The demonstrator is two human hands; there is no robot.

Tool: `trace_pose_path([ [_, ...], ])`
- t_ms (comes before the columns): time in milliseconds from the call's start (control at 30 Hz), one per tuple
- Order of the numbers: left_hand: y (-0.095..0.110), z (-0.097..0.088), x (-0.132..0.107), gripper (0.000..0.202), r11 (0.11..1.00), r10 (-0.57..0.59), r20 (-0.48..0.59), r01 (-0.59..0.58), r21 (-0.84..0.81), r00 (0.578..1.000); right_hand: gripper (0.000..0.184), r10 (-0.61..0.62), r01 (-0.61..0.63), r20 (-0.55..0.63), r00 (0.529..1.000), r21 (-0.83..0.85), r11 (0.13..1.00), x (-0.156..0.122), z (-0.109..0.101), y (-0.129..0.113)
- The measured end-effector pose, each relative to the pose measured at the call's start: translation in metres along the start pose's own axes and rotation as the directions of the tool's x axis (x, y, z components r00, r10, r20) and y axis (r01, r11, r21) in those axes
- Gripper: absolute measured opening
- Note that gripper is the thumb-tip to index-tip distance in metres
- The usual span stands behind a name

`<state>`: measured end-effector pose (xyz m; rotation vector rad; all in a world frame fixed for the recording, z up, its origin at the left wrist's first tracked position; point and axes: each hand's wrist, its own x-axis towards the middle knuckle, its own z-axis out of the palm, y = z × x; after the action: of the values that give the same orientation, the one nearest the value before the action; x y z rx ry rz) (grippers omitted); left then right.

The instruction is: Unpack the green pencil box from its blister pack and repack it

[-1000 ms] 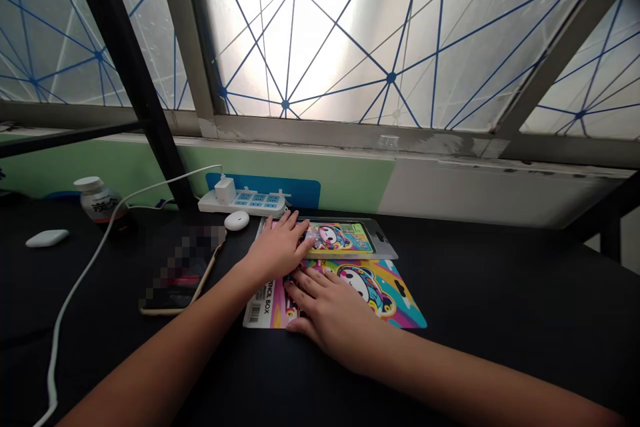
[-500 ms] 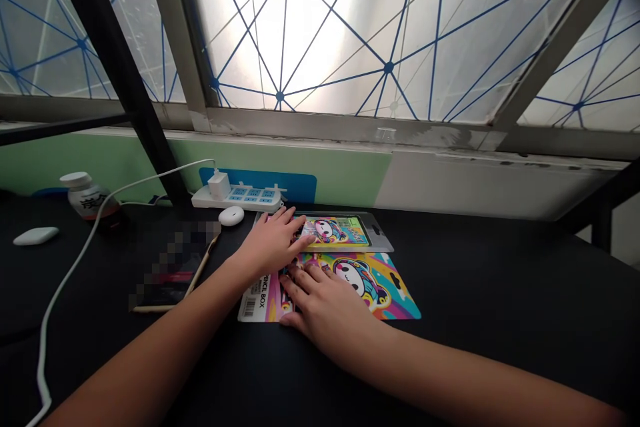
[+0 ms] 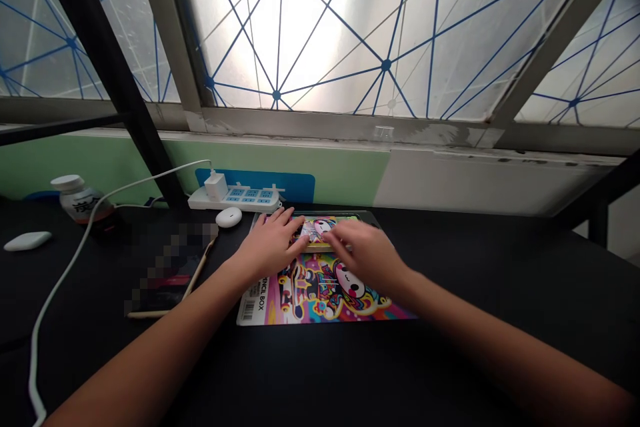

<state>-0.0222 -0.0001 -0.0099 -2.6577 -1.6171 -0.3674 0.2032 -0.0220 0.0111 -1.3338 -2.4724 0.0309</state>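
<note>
A colourful cartoon pencil box [image 3: 315, 228] lies in a clear plastic tray [image 3: 371, 219] on the dark desk. The tray joins a bright printed backing card [image 3: 320, 290] in front of it, marked "PENCIL BOX", with a barcode at its left end. My left hand [image 3: 273, 243] is open, its fingers spread over the left end of the box and tray. Over the right part of the box is my right hand [image 3: 373, 252], with bent fingers and the thumb apart from them. It covers that end, and its fingertips are at the box's printed face.
A white power strip [image 3: 260, 199] with a plugged-in charger [image 3: 216, 187] stands at the wall. Its white cable [image 3: 65, 287] runs across the desk's left side. Nearby are a round white case [image 3: 229, 217], a partly blurred dark packet [image 3: 175, 267], a wooden stick [image 3: 200, 270] and a bottle [image 3: 77, 200].
My right hand has moved from the printed card up and to the right, onto the pencil box. My left hand stays on the tray. The view has shifted slightly.
</note>
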Motion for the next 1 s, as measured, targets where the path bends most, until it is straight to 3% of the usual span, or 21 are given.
trace_pose_path([
  [67,0.001,-0.001,0.000,0.059,1.000,-0.002,0.011,0.002,0.001,1.000,0.033,0.053,-0.052,0.030,0.998,-0.028,0.998,0.010,-0.007,0.030],
  [200,0.001,-0.001,0.000,0.059,1.000,0.004,-0.001,-0.004,0.003,1.000,0.059,0.098,-0.091,0.162,0.982,-0.052,0.994,0.025,-0.013,0.069],
  [333,0.002,-0.002,0.001,0.058,1.000,0.006,-0.024,-0.006,-0.007,1.000,0.066,0.096,-0.081,0.256,0.962,-0.068,0.994,0.039,-0.014,0.077],
  [433,0.004,-0.004,0.000,0.059,1.000,0.000,-0.043,-0.001,-0.011,0.999,0.063,0.083,-0.065,0.249,0.965,-0.077,0.995,0.047,-0.013,0.078],
  [633,-0.002,-0.017,-0.004,0.057,1.000,0.009,-0.107,-0.010,-0.013,0.994,0.053,0.024,-0.019,0.046,0.999,-0.102,0.995,0.037,-0.012,0.069],
  [800,-0.019,-0.044,-0.005,0.052,0.999,0.036,-0.195,-0.036,0.004,0.980,0.035,-0.086,0.069,-0.148,0.985,-0.114,0.991,0.007,-0.010,0.056],
  [900,-0.013,-0.062,-0.018,0.044,0.985,0.172,-0.253,-0.165,0.047,0.952,0.018,-0.275,0.218,-0.345,0.898,-0.196,0.956,-0.012,-0.016,0.051],
  [1000,0.005,-0.068,-0.046,0.045,0.945,0.327,-0.431,-0.292,0.147,0.841,0.017,-0.416,0.291,-0.469,0.779,-0.318,0.903,-0.038,-0.028,0.043],
])
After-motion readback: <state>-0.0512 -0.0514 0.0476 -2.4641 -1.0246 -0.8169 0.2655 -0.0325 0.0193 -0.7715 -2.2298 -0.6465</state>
